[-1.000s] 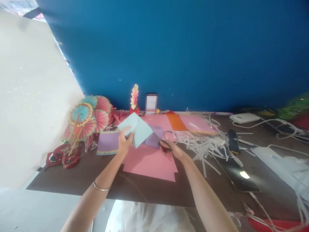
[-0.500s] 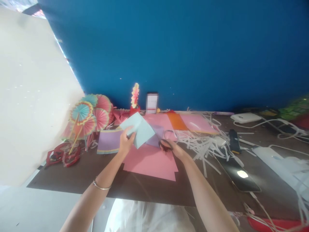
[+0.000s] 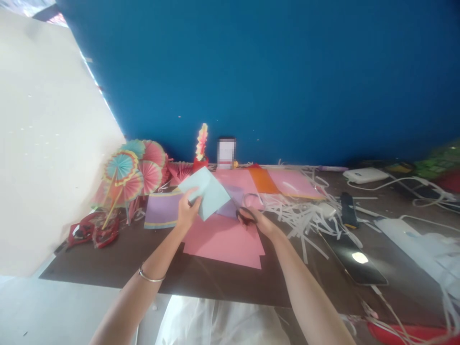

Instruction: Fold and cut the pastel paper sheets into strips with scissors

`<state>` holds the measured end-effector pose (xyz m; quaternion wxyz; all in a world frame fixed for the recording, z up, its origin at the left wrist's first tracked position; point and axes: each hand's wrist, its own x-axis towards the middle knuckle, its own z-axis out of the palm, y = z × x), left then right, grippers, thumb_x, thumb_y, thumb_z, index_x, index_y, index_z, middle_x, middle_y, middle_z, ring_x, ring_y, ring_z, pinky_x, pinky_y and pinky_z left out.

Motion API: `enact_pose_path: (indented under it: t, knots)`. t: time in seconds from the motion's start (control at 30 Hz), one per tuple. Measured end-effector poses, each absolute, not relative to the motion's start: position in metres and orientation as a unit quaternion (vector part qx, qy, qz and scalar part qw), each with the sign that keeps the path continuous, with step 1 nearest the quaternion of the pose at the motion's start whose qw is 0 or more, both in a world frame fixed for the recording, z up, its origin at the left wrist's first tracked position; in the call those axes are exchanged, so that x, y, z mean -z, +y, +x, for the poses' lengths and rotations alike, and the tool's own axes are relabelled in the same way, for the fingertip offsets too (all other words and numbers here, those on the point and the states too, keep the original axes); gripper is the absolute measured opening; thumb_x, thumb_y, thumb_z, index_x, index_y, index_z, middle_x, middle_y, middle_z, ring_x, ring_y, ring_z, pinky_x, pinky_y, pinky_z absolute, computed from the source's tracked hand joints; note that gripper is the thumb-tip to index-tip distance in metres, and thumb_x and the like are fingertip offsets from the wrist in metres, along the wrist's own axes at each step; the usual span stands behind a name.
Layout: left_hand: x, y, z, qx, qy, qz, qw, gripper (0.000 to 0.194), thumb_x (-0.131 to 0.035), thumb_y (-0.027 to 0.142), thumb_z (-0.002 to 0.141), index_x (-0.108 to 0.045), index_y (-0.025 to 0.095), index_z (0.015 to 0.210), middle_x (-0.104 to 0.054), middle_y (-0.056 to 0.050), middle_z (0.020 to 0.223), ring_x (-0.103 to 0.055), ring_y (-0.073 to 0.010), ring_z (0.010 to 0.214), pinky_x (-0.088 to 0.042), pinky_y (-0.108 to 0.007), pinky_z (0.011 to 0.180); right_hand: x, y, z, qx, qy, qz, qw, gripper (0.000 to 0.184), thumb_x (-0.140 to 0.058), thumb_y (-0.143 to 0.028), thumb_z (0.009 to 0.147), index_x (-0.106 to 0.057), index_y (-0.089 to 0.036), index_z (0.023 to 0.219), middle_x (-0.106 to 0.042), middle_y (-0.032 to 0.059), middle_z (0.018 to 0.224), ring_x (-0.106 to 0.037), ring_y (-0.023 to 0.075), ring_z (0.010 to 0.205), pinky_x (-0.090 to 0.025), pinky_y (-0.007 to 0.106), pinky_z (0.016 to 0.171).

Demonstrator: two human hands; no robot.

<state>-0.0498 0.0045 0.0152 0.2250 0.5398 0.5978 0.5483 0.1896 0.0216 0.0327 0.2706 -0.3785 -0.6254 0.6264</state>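
My left hand [image 3: 189, 208] is closed on the lower left side of a pale blue sheet of paper [image 3: 212, 194], its thumb lying across the front. Held up off the table, the sheet is tilted with one corner pointing up. To its right, my right hand [image 3: 257, 220] grips a pair of scissors [image 3: 253, 213] by the dark handles. The scissor blades point toward the sheet's right corner and show only faintly. Beneath both hands lie pink sheets [image 3: 226, 242] and a purple sheet [image 3: 229, 208]. Another purple sheet with a yellow stripe [image 3: 161, 211] rests left of my left hand.
Folded paper fans [image 3: 124, 172] stand at the left by the wall. White paper strips [image 3: 305, 215] are heaped right of my right hand. Beyond them lie a black phone [image 3: 359, 263], a white power bank [image 3: 366, 175] and cables. A small phone-like screen [image 3: 226, 153] stands at the back.
Almost nothing differs. Both hands keep their hold on the blue paper and the scissors, in nearly the same place.
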Motion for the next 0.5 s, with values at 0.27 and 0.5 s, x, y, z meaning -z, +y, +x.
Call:
enact_pose_path:
  t: [0.27, 0.5]
  knots:
    - [-0.0121, 0.0072, -0.0510, -0.548, 0.600, 0.534, 0.233, 0.035, -0.056, 0.032, 0.076, -0.058, 0.019, 0.109, -0.060, -0.008, 0.114, -0.059, -0.0206, 0.096, -0.048, -0.030, 0.078, -0.0292, 0.0248, 0.1909, -0.628, -0.633, -0.368, 0.263, 0.047, -0.050, -0.061, 0.073, -0.052, -0.018, 0.053, -0.050, -0.0007, 0.049, -0.043, 0.0104, 0.043, -0.028, 0.027, 0.046]
    - [-0.0114, 0.0071, -0.0509, -0.552, 0.599, 0.531, 0.234, 0.034, -0.056, 0.031, 0.076, -0.058, 0.019, 0.109, -0.060, -0.008, 0.113, -0.058, -0.0208, 0.098, -0.048, -0.031, 0.081, -0.0288, 0.0227, 0.1911, -0.632, -0.629, -0.367, 0.264, 0.048, -0.048, -0.060, 0.075, -0.051, -0.018, 0.053, -0.049, -0.0011, 0.048, -0.042, 0.0097, 0.043, -0.028, 0.026, 0.047]
